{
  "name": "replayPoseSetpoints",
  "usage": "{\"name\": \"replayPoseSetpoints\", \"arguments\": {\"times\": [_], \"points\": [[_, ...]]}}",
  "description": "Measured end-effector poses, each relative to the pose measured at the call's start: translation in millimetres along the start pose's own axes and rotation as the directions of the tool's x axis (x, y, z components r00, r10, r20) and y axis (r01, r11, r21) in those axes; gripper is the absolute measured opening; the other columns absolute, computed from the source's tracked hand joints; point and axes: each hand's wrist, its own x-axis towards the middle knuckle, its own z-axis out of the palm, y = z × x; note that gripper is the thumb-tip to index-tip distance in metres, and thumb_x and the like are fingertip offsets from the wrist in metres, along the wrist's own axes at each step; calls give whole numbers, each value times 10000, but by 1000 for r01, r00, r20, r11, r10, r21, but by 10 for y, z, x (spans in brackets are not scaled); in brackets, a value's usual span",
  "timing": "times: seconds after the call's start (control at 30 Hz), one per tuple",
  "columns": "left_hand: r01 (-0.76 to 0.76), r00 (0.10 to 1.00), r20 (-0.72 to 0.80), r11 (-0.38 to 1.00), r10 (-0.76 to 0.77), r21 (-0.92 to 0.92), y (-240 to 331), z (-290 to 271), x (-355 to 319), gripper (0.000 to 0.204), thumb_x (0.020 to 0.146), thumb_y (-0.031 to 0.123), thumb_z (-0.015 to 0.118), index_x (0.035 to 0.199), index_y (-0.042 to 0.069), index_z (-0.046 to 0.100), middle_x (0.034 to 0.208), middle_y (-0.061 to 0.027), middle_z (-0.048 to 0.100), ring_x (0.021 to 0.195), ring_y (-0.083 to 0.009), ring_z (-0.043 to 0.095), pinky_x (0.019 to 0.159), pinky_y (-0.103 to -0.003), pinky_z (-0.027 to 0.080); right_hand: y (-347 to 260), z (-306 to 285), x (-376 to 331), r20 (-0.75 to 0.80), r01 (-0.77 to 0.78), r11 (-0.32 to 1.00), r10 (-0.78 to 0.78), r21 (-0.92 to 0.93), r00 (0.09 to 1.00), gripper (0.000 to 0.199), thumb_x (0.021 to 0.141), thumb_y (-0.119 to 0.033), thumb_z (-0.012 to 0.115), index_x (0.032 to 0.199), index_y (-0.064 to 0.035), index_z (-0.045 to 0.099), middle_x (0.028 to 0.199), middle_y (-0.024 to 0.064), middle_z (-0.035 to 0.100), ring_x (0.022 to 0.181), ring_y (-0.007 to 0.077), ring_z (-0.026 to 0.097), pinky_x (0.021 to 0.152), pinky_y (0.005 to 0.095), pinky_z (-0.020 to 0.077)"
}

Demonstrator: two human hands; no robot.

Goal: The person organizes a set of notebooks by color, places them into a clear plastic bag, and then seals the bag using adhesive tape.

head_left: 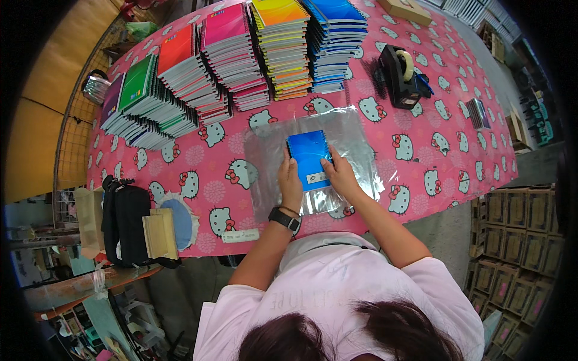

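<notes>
Left hand (289, 183): I see it palm down, fingers gripping the blue notebook's (308, 159) left edge.
Right hand (341, 174): fingers pinch its right edge.
Underneath: clear plastic sleeve (355, 144).

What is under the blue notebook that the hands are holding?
Under the blue notebook lies a clear plastic bag, spread on the pink tablecloth. The cloth shows through the bag, but the part right beneath the notebook is hidden.

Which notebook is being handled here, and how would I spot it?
Look at the pink cartoon-cat tablecloth, then the clear plastic sheet near its front edge. On it lies a blue spiral notebook, alone between both hands, away from the coloured stacks behind.
</notes>
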Motion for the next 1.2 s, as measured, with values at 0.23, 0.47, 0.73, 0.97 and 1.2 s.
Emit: {"name": "replayPoseSetpoints", "arguments": {"times": [0.23,0.47,0.73,0.97,1.2], "points": [[-38,997,-63,998,35,-44,-141,105,13,501,966,264,343,1362,-36,282,1266,-199,450,1088,-215,499,925,-290,385,157,68,-16,-121,91,996,-91,-2,989,635,808,-276,642,1296,23,368,1035,226,587,942,273,591,797,336,461],[-102,988,-100,979,121,176,-203,131,54,501,963,303,327,1373,18,293,1256,-235,450,1100,-289,504,937,-338,385,28,-119,100,-22,63,998,-64,-32,998,728,768,-342,667,1312,9,334,1064,255,577,961,329,592,818,358,459],[-100,982,-112,925,150,366,-249,157,66,496,958,331,305,1361,43,327,1249,-234,467,1120,-337,487,949,-388,371,-92,-33,-79,-95,217,892,-275,-396,957,679,807,-324,570,1340,3,305,1364,224,333,1282,364,283,979,540,271],[-82,974,-141,857,177,508,-114,185,25,483,947,301,328,1356,44,340,1254,-202,482,1151,-330,455,981,-406,321,-145,116,-85,61,335,585,-436,-738,898,608,882,-335,415,1381,-26,257,1473,106,188,1368,253,148,1021,612,132],[65,834,13,-121,552,990,182,-647,187,417,846,298,522,1197,71,535,1276,-152,475,1132,-320,442,986,-416,301,-102,91,-80,57,326,589,-428,-740,902,594,890,-341,408,1378,-32,268,1468,108,198,1365,236,156,998,629,188]]}}
